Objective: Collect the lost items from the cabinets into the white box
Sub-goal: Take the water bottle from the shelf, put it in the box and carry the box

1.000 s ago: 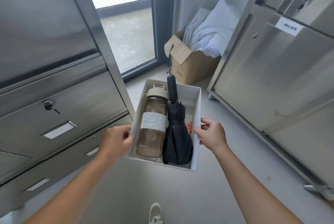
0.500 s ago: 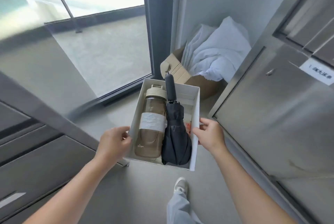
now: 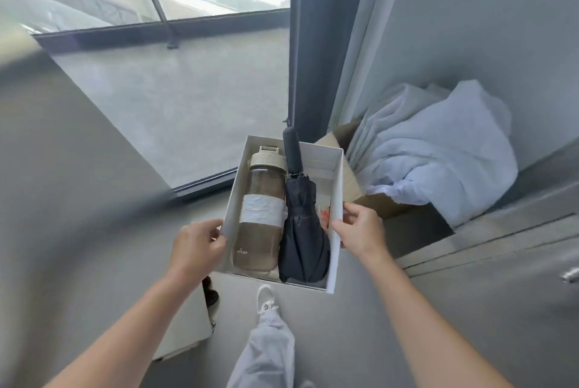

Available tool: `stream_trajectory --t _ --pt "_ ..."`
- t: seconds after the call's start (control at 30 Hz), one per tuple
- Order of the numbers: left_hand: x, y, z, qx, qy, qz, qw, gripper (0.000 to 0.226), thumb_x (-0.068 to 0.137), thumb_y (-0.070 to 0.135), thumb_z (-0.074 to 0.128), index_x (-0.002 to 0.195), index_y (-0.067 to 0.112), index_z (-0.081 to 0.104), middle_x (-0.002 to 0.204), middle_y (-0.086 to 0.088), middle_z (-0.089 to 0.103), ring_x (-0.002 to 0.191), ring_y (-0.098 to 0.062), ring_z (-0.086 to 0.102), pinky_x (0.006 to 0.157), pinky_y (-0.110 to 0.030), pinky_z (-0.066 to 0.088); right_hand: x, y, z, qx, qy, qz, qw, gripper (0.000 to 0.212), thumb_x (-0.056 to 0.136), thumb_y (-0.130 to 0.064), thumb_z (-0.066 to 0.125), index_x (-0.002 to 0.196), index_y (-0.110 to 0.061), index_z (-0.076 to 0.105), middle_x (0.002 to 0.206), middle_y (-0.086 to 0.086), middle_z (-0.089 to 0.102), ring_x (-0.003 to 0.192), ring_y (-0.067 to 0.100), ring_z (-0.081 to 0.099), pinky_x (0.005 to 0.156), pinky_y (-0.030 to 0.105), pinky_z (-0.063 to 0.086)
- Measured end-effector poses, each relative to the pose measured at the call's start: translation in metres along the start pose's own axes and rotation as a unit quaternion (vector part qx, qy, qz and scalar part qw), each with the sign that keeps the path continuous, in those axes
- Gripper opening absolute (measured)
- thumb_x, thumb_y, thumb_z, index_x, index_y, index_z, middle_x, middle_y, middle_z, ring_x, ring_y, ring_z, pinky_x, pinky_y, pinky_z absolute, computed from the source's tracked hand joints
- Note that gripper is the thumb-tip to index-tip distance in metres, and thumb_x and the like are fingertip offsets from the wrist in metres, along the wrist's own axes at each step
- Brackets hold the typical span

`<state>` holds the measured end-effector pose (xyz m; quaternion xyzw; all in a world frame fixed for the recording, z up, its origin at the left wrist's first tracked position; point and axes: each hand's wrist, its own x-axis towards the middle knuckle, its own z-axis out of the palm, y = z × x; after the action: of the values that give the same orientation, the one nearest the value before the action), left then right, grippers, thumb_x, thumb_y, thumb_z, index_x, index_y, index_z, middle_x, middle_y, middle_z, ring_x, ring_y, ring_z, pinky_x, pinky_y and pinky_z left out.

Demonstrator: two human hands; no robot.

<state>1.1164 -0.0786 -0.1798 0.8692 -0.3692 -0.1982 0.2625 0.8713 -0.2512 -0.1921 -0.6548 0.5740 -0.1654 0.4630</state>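
Turned away from the steel drawers on the left, now out of view. White cardboard box (image 3: 336, 199) carried over grey floor, left hand (image 3: 195, 248) and right hand (image 3: 360, 229) both gripping its side walls. Already inside: brown translucent bottle (image 3: 261, 218) on the left, folded dark umbrella (image 3: 302, 224) just beside it. Partly hidden under umbrella, some small orange-printed item (image 3: 325, 213), hard to make out. Remaining cabinets impossible to judge.

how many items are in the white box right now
2 clearly: a brown translucent plastic bottle on the left side, a folded black umbrella beside it on the right. Something orange-printed lies partly hidden under the umbrella.
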Motion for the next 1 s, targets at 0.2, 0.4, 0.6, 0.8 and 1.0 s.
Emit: stream_trajectory --t 0.2,0.4,0.6,0.8,1.0 --pt "0.079 -0.016 0.007 -0.012 0.016 -0.04 0.999 0.02 0.068 0.027 0.047 0.066 0.038 0.064 0.048 0.011 0.05 0.047 -0.01 0.038 0.052 -0.029 0.039 0.098 -0.03 0.041 -0.013 -0.063 0.02 0.998 0.051 0.069 -0.049 0.073 0.115 -0.03 0.077 0.087 -0.013 0.079 0.082 0.011 0.075 0.071 0.046 0.064" --pt "0.131 -0.044 0.033 0.006 0.057 -0.121 0.991 0.016 0.075 0.024 0.055 0.079 0.023 0.07 0.052 0.003 0.054 0.052 -0.022 0.047 0.057 -0.037 0.05 0.188 -0.046 0.081 -0.035 -0.134 0.018 0.99 0.042 0.08 -0.028 0.073 0.122 -0.027 0.074 0.095 -0.02 0.074 0.096 0.01 0.072 0.08 0.045 0.063" --pt "0.172 -0.095 0.097 0.027 0.061 -0.197 0.978 0.015 0.078 0.02 0.055 0.083 0.014 0.069 0.056 -0.001 0.056 0.058 -0.025 0.053 0.057 -0.036 0.048 0.272 -0.001 0.15 -0.063 -0.196 -0.001 0.979 0.051 0.076 -0.027 0.068 0.127 -0.024 0.072 0.095 -0.023 0.073 0.093 0.002 0.07 0.08 0.048 0.063" --pt "0.203 -0.193 0.2 0.015 0.025 -0.233 0.972 0.022 0.078 0.027 0.053 0.088 0.022 0.071 0.059 0.004 0.061 0.065 -0.026 0.058 0.062 -0.038 0.052 0.328 0.11 0.245 -0.061 -0.227 0.03 0.972 0.069 0.064 -0.042 0.061 0.13 -0.022 0.07 0.109 -0.008 0.078 0.101 0.011 0.073 0.074 0.048 0.064" --pt "0.232 -0.316 0.336 -0.005 -0.015 -0.26 0.966 0.035 0.074 0.03 0.05 0.095 0.018 0.074 0.075 -0.001 0.072 0.078 -0.033 0.065 0.066 -0.04 0.057 0.373 0.257 0.346 -0.057 -0.231 0.077 0.968 0.076 0.057 -0.043 0.057 0.129 -0.023 0.07 0.106 -0.005 0.079 0.095 0.011 0.073 0.081 0.049 0.063"
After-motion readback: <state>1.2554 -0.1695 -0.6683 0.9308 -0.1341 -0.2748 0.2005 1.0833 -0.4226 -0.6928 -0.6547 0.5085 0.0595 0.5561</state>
